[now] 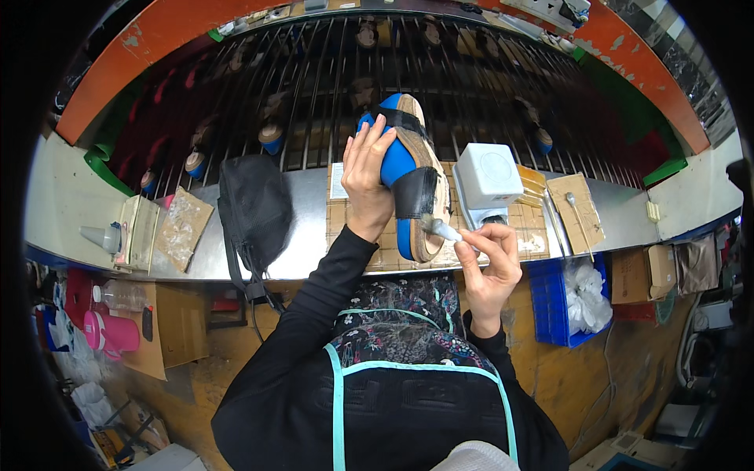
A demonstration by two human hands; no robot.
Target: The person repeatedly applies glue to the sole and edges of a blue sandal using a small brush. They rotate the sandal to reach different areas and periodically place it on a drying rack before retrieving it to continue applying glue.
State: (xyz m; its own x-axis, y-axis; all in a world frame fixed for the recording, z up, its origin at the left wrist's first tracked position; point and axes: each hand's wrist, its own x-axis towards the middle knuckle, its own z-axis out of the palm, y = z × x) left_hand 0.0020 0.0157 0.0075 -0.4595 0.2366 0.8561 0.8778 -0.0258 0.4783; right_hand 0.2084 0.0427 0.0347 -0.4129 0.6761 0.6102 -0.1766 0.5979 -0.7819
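Observation:
A sandal (428, 153) with wide black straps and a tan-brown sole sits on a blue shoe last (399, 162), tilted above the cardboard-covered worktop. My left hand (366, 179) is closed around the last from the left side, fingers over its front part. Between thumb and fingertips, my right hand (492, 271) pinches a small brush (447, 231) with a pale handle. The brush's greyish tip meets the sole edge near the heel, just below the rear black strap (415, 194).
A white square container (488, 177) stands right of the sandal. A black bag (253, 212) lies to the left. A thin brush (580, 224) rests on cardboard at right. Beyond runs a rack of metal bars (314, 102) with several lasts. Below right hangs a blue crate (554, 302).

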